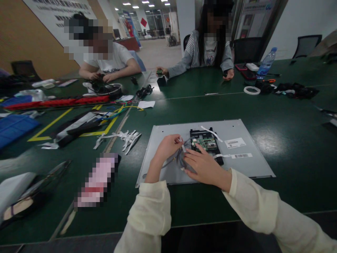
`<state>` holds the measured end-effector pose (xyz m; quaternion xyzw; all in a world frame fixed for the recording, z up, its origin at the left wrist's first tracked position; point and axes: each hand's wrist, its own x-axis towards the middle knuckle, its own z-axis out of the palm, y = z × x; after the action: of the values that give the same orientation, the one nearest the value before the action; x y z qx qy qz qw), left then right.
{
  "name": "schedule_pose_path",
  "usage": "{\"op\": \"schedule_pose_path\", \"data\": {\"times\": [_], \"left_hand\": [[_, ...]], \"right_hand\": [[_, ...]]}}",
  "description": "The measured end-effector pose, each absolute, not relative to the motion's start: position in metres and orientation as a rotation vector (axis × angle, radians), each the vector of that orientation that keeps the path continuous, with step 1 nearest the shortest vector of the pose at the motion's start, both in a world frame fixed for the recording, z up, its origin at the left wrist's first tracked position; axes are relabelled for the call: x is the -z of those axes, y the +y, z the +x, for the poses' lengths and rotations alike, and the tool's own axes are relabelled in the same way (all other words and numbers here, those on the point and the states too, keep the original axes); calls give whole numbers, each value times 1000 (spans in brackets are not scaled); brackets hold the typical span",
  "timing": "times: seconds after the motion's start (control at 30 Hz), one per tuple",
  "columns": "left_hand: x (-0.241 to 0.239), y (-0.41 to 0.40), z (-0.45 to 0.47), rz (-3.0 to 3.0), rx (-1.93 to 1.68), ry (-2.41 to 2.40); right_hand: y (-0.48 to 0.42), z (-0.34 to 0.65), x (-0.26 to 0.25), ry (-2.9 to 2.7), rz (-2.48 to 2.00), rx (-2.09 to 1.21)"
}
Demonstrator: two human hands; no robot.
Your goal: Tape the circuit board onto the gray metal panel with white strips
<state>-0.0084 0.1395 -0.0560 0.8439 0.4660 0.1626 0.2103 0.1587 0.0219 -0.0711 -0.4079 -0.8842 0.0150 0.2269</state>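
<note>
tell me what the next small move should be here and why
Perhaps press the white strip down over the grey cables: the left hand seems to pinch it beside them, and the right hand is at the cables, ready to steady them.

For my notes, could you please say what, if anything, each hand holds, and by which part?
The left hand pinches a flat white strip near its upper end; whether the right hand grips the thin grey cables is unclear.
</note>
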Motion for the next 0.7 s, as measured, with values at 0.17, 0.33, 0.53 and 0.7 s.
{"op": "schedule_pose_path", "data": {"times": [0.17, 0.33, 0.53, 0.7], "left_hand": [[54, 134, -5, 2570, -232, 1365], [54, 133, -6, 2651, -119, 1410], [60, 135, -12, 2658, -217, 1547], [65, 137, -7, 2598, -230, 1772]], "right_hand": [[22, 158, 73, -2458, -1117, -23], [21, 157, 73, -2465, -1104, -8], [18, 157, 71, -2467, -1099, -9], [16, 154, 74, -2507, -1064, 57]]}}
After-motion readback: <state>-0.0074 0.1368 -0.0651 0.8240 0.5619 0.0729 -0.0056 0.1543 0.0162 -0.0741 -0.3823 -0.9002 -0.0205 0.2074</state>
